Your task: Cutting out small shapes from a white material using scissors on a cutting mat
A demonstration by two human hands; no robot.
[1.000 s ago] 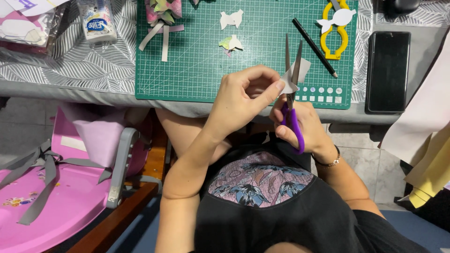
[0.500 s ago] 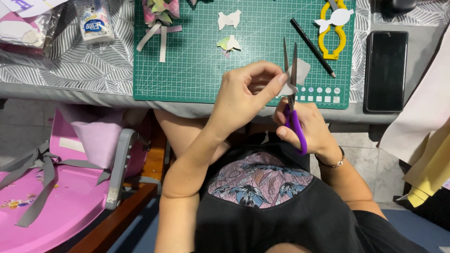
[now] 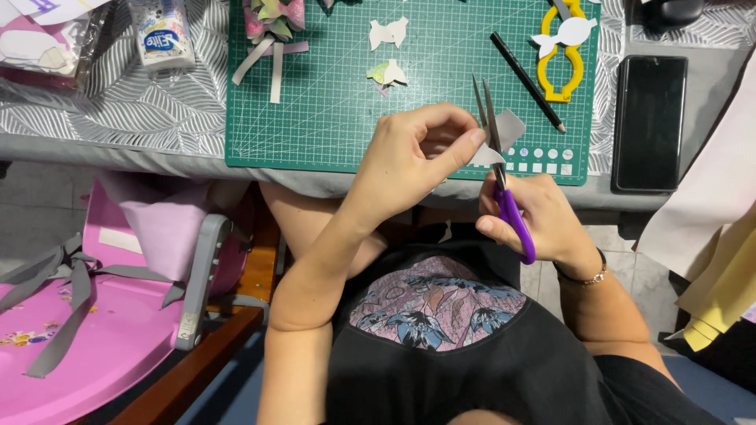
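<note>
So the little grey paper piece (image 3: 504, 135) sits pinched at the fingertips of the left hand (image 3: 409, 161), held in the air just over the near edge of the green cutting mat (image 3: 331, 118). It lies directly right of that hand and just beyond the right hand (image 3: 535, 216), which is curled closed around the purple scissors (image 3: 504, 189). Their long axis runs pretty much straight away from the body, blades slightly parted, with the paper right at the blades near the pivot.
</note>
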